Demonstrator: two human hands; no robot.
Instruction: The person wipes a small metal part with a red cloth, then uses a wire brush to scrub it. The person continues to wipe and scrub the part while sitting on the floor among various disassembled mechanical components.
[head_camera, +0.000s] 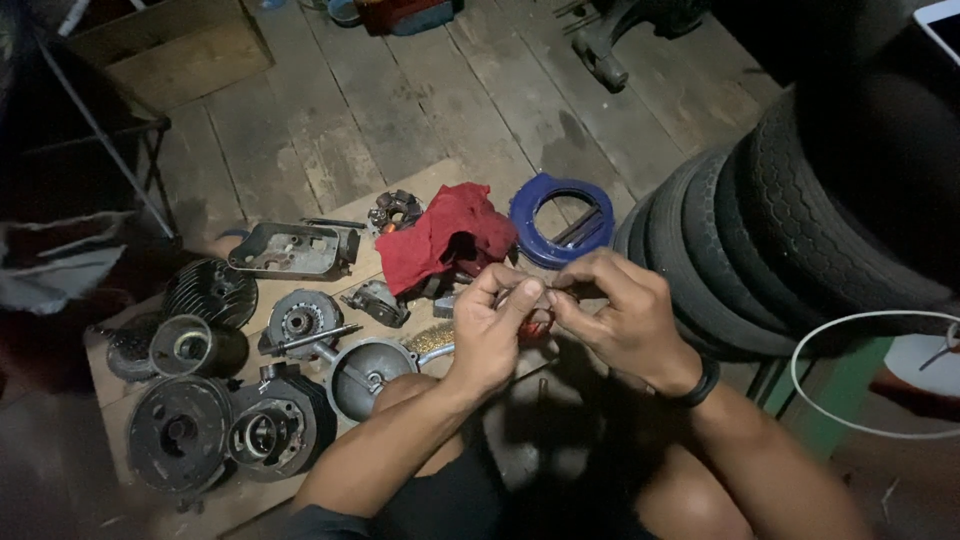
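Note:
My left hand (492, 330) and my right hand (618, 318) meet in the middle of the head view, fingertips pinched together on a small metal part (540, 298) held between them. A bit of red shows just under the fingers; what it belongs to is hidden. My right wrist wears a dark band (700, 384). Just beyond the hands lies a crumpled red rag (447, 236) and a blue ring-shaped cover (562, 220).
Several dark engine parts lie on a wooden board (250, 490) at left: a finned cylinder (211, 292), round housings (182, 430), a flat cover (292, 249), a brass wire brush (432, 338). Stacked tyres (790, 230) stand at right. Wooden plank floor beyond.

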